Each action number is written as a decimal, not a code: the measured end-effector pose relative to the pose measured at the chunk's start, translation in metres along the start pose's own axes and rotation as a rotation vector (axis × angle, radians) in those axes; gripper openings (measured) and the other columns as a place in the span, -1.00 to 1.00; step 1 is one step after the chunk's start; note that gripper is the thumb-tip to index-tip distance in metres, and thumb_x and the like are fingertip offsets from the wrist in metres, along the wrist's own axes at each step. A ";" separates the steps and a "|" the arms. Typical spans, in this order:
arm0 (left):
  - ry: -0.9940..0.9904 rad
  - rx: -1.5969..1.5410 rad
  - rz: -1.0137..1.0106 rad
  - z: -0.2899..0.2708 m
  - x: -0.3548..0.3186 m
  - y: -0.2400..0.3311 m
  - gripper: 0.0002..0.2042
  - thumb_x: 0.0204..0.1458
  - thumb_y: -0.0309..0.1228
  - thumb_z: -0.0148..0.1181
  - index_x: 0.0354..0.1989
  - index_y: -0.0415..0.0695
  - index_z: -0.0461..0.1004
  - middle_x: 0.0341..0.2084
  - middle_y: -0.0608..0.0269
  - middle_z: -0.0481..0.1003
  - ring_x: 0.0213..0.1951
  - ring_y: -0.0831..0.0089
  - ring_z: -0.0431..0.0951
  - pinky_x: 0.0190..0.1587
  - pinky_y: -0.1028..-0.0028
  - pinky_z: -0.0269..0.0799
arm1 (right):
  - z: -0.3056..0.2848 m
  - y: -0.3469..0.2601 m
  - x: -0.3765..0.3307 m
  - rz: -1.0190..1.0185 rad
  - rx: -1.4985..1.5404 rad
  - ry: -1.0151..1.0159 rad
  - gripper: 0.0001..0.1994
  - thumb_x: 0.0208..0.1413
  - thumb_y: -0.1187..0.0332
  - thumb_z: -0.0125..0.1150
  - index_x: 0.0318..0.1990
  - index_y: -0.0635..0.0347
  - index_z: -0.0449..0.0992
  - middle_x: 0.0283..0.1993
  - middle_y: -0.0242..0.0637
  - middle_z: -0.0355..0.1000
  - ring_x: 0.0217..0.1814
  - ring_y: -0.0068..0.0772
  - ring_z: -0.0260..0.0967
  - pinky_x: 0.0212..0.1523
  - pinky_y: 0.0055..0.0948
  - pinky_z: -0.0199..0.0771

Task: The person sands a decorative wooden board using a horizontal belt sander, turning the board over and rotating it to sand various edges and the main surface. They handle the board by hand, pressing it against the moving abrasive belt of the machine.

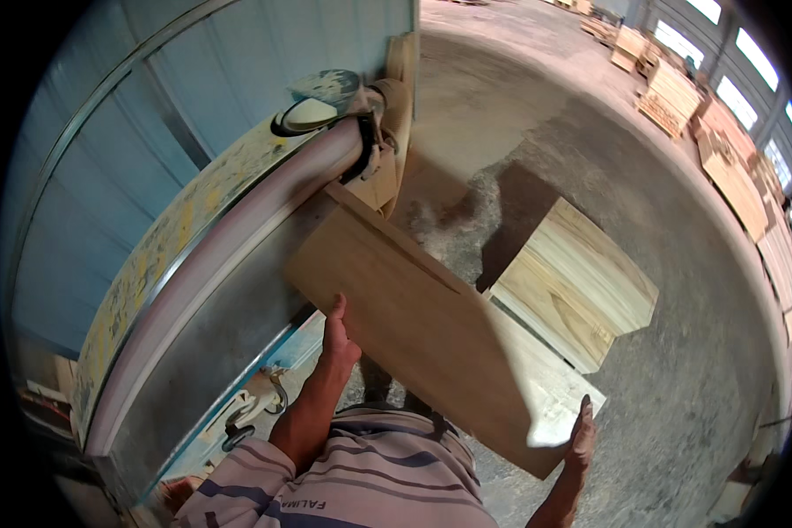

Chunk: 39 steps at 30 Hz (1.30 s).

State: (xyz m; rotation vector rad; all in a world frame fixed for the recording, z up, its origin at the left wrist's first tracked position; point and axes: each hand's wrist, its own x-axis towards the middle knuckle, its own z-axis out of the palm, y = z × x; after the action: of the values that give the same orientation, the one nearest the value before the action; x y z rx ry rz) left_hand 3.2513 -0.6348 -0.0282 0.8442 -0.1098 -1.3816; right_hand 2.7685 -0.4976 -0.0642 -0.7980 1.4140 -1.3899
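I hold a flat rectangular wooden board (422, 334) level in front of me with both hands. My left hand (336, 339) grips its near left edge. My right hand (579, 436) grips its near right corner. The board's far edge lies against the long sanding belt (238, 238) of a belt sander (176, 238), which runs along my left side. A rounded belt guard and roller (326, 106) sit at the machine's far end, just beyond the board.
A stack of pale wooden boards (581, 286) stands on the concrete floor (678, 370) to my right, below the held board. More board stacks (739, 176) line the far right wall under windows. A blue panel wall (150, 97) rises behind the sander.
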 end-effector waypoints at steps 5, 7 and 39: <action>0.099 0.015 -0.024 -0.040 0.015 0.001 -0.47 0.14 -0.07 -0.07 0.18 -0.16 0.15 0.11 0.13 0.26 0.14 0.18 0.23 0.14 0.17 0.17 | 0.003 0.042 0.004 -0.044 0.080 -0.108 -0.36 0.13 0.11 0.02 0.19 0.51 0.11 0.31 -0.02 0.01 0.39 -0.28 -0.10 0.38 -0.34 -0.25; 0.111 0.023 -0.022 -0.053 0.022 0.003 -0.47 0.12 -0.06 -0.05 0.17 -0.15 0.16 0.10 0.13 0.27 0.13 0.18 0.24 0.13 0.17 0.17 | 0.019 0.047 0.001 0.025 0.104 -0.062 -0.32 0.13 0.08 0.02 0.21 0.50 0.06 0.33 -0.02 -0.04 0.40 -0.28 -0.14 0.38 -0.34 -0.25; 0.279 0.176 -0.177 -0.079 0.064 -0.001 -0.41 -0.13 -0.13 0.32 0.04 -0.16 0.29 -0.06 0.16 0.38 0.00 0.23 0.37 0.04 0.19 0.31 | 0.178 0.026 -0.001 0.412 0.337 -0.202 -0.25 0.15 -0.07 -0.08 0.33 0.18 -0.16 0.38 -0.25 -0.14 0.37 -0.23 -0.12 0.32 -0.21 -0.08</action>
State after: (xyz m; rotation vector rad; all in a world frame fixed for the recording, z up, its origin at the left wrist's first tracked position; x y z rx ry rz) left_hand 3.3081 -0.6553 -0.1106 1.2102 0.0614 -1.4181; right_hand 2.9392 -0.5550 -0.0692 -0.3870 1.0740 -1.1479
